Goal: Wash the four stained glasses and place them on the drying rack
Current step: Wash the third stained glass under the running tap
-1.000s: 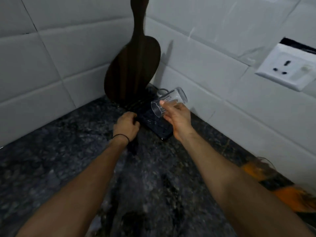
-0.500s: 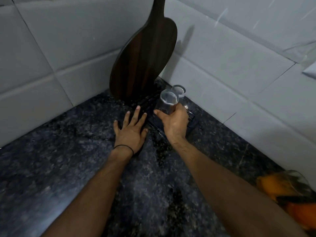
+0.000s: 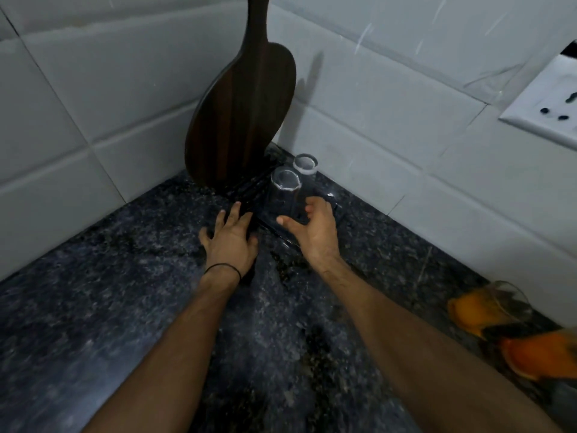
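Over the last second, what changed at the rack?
The right hand carried a glass in tilted, stood it upside down on the rack beside the other glass, then let go. The left hand opened flat on the counter. The board stayed.

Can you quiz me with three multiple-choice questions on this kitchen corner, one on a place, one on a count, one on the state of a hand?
1. Where does the wooden board stand?
A. Flat on the counter
B. Leaning in the tiled corner
C. Hanging by the socket

2. How many glasses stand upside down on the drying rack?
A. One
B. Two
C. Four

3. What is the right hand doing?
A. Clamping a glass
B. Open, just off the near glass
C. Pressed flat on the counter

Answers: B, its top rests against the wall; B, the near glass and the far glass; B, fingers spread, nothing gripped.
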